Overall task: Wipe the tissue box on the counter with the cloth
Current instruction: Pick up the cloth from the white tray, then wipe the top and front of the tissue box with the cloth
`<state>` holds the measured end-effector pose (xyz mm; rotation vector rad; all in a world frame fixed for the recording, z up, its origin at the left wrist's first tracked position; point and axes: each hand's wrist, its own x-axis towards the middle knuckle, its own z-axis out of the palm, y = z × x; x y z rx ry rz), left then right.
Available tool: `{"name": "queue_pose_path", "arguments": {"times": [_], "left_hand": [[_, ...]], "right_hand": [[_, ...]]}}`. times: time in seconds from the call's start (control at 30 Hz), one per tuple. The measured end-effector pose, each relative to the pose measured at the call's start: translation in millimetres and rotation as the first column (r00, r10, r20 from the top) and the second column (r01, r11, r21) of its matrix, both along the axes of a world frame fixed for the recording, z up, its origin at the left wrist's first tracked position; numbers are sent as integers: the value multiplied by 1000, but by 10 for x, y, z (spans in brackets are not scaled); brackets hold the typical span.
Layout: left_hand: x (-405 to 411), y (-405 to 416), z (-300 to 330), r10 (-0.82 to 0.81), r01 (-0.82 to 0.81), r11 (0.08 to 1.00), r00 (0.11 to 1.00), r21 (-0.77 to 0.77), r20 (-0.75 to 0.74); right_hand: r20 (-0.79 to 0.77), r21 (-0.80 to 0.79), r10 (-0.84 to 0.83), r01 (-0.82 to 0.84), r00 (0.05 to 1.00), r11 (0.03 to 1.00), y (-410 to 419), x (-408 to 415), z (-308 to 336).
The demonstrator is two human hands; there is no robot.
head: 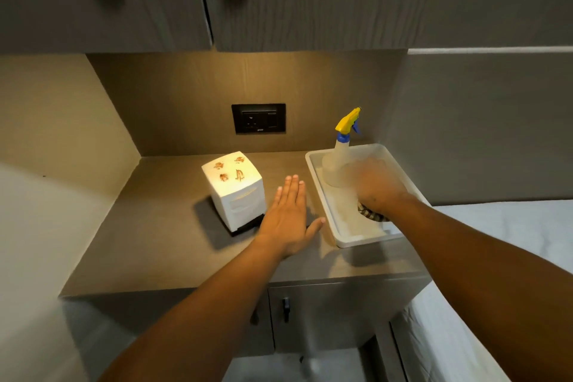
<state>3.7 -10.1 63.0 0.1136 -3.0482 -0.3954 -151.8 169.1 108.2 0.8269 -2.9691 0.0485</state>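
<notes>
A white tissue box (233, 186) with brown stains on its top stands on the grey counter (161, 242). My left hand (290, 214) hovers flat and open just right of the box, fingers pointing away from me. My right hand (376, 184), blurred, is over the white tray (322, 198) with its fingers closed on a striped cloth (370, 214), part of which shows under the palm.
A spray bottle (339, 152) with a yellow and blue head stands in the tray's far corner. A black wall socket (259, 118) sits behind the box. Cabinets hang overhead; a cupboard door with a dark handle (286, 307) is below. A bed (496, 288) lies to the right.
</notes>
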Motion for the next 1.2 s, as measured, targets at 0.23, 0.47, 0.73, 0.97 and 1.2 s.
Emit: {"name": "queue_pose_path", "arguments": {"times": [0.23, 0.47, 0.73, 0.97, 1.2], "left_hand": [[316, -173, 416, 59, -64, 997, 988, -35, -143], [610, -780, 591, 206, -222, 973, 958, -59, -199], [704, -1488, 416, 339, -337, 941, 931, 40, -134], [592, -1748, 124, 312, -287, 906, 950, 311, -33], [401, -1747, -107, 320, -233, 734, 947, 638, -22]], "right_hand": [[-42, -123, 148, -152, 988, 981, -526, 324, 439], [-18, -216, 258, -256, 966, 942, -1182, 663, 617], [83, -326, 315, -273, 945, 905, -1779, 655, 516], [134, -440, 322, -235, 937, 867, -2174, 638, 373], [164, -524, 243, -125, 956, 842, -2270, 677, 172]]}}
